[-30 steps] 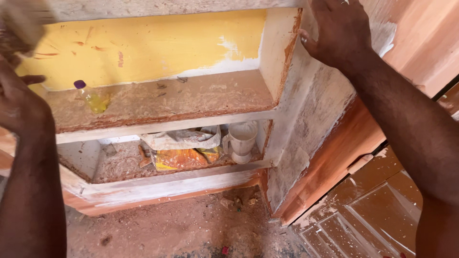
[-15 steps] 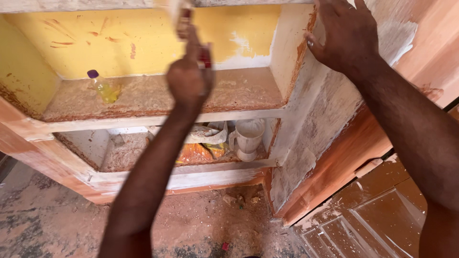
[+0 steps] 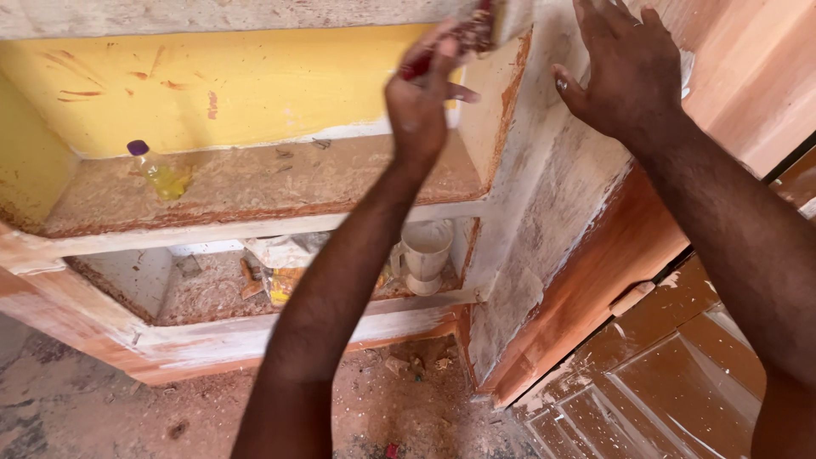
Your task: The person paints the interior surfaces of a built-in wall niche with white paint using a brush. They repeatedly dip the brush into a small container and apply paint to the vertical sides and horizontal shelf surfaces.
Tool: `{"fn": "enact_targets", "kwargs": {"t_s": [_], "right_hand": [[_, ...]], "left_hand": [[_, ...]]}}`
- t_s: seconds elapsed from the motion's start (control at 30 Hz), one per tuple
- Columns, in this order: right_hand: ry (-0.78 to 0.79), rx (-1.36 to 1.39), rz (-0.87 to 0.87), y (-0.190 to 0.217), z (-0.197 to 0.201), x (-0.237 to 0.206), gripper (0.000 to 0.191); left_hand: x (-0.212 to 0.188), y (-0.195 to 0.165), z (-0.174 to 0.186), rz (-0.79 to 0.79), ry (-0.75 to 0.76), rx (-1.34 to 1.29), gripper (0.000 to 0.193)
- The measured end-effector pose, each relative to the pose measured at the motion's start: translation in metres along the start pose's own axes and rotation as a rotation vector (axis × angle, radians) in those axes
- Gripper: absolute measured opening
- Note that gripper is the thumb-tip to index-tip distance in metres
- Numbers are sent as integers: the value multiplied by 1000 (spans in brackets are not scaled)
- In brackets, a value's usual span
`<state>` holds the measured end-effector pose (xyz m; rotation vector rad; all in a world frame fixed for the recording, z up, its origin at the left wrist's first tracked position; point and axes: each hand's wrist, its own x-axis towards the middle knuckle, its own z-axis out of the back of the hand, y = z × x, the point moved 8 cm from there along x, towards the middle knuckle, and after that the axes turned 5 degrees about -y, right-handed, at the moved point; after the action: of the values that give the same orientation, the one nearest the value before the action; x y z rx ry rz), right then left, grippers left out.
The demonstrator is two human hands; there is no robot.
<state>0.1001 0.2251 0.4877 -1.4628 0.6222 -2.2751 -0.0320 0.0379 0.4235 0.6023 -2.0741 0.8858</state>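
Dusty wooden cabinet (image 3: 255, 336) with yellow back fills the view. Left hand (image 3: 422, 98) grips a red-handled tool (image 3: 463, 38) near the cabinet's upper right corner. Right hand (image 3: 625, 72) lies flat, fingers spread, on the side panel (image 3: 552, 204). A small bottle (image 3: 157, 172) rests at the upper shelf's left end.

So the bottle (image 3: 158, 172) lies at the left end of the upper shelf (image 3: 340, 183), near the back wall. On the lower shelf (image 3: 204, 293), the cup (image 3: 425, 255) stands at the right end, with the bag (image 3: 285, 268) just left of it.
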Motion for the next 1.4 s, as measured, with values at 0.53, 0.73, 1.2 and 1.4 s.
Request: {"fn": "enact_targets", "kwargs": {"t_s": [0.53, 0.73, 1.2, 1.4], "right_hand": [[56, 87, -61, 27, -31, 20, 70], [52, 111, -36, 43, -44, 30, 72], [51, 126, 2, 57, -41, 23, 71], [77, 82, -12, 39, -36, 4, 70]], "left_hand": [[53, -211, 301, -220, -508, 449, 25], [47, -265, 395, -175, -337, 709, 26], [29, -158, 258, -600, -596, 639, 23], [-21, -82, 94, -571, -263, 444, 16]]}}
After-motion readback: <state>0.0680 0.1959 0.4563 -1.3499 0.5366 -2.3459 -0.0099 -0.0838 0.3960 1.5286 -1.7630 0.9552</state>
